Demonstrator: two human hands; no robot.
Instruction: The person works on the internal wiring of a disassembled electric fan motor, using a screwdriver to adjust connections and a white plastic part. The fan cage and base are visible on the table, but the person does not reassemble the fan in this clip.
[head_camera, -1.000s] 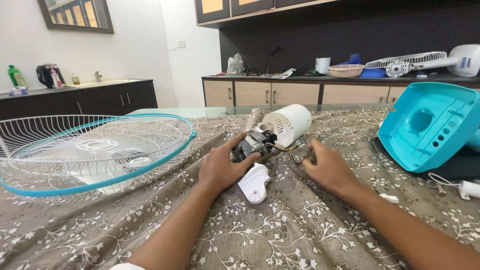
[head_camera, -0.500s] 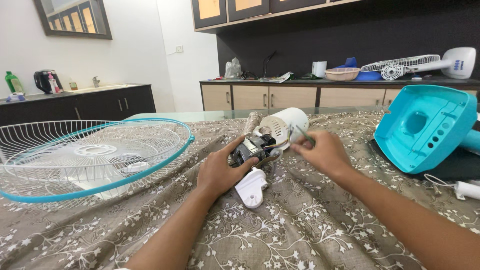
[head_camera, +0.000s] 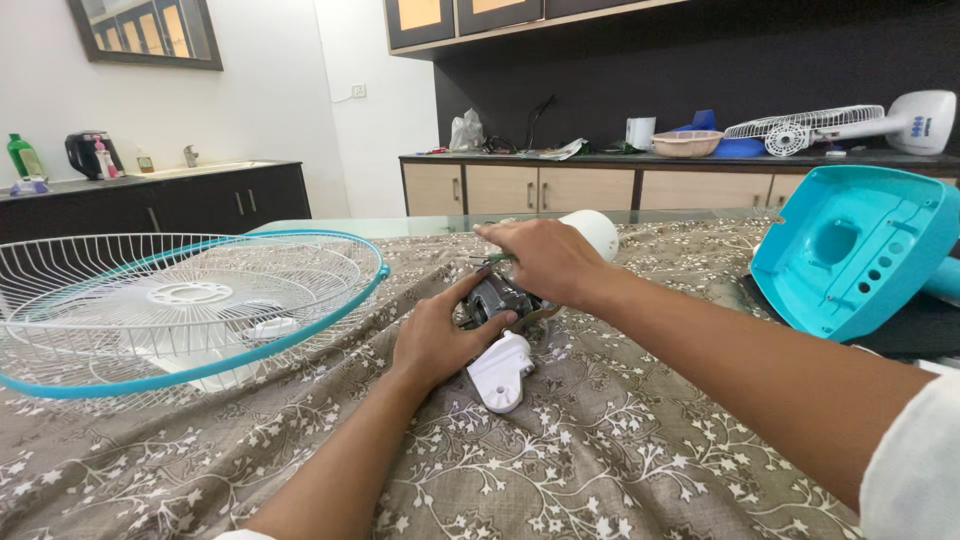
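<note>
Right hand (head_camera: 545, 262) shifted onto motor (head_camera: 497, 297); left hand (head_camera: 437, 340) grips.

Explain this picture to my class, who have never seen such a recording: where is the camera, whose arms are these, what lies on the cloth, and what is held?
The camera sits on a person's head and looks down, so both arms are that person's own. The left hand steadies a dark fan motor with a white plastic piece at its near end. The right hand reaches over the motor's top. What its fingers grip is hidden. Everything rests on a table under a brown flowered cloth. At left lies a white wire fan guard with a turquoise rim, at right a turquoise fan housing.
</note>
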